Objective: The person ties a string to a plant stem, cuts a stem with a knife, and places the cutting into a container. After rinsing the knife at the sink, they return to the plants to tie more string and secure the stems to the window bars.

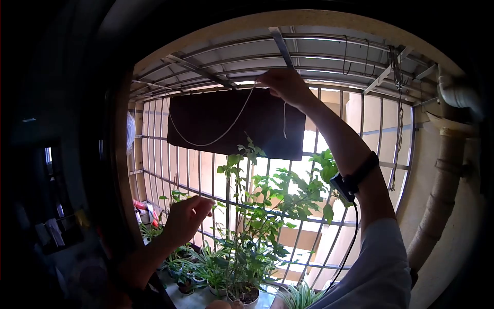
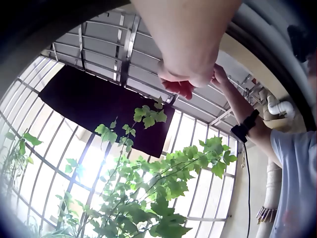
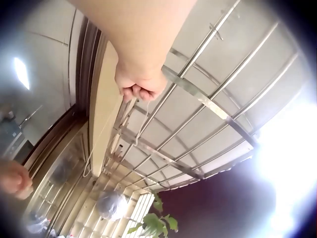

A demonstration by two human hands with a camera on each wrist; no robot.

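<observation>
A thin pale cord (image 1: 225, 135) droops in a loop before a dark hanging panel (image 1: 206, 116), and a short end hangs below my right hand (image 1: 283, 85). That raised hand pinches the cord near the overhead metal bars; in the right wrist view my curled right fingers (image 3: 138, 93) hold it (image 3: 144, 124). My left hand (image 1: 188, 219) is lower, left of the leafy plant, apart from the drooping loop. Its fingers (image 2: 178, 88) are bent in the left wrist view; whether they hold anything cannot be made out.
Metal window bars (image 1: 381, 123) and ceiling rails (image 1: 319, 37) surround the space. A tall leafy plant (image 1: 267, 195) and potted plants (image 1: 213, 268) stand below. Hooks and a twisted cord (image 1: 399, 118) hang at the right, beside a pipe (image 1: 437, 206). A window frame (image 3: 101, 109) runs alongside.
</observation>
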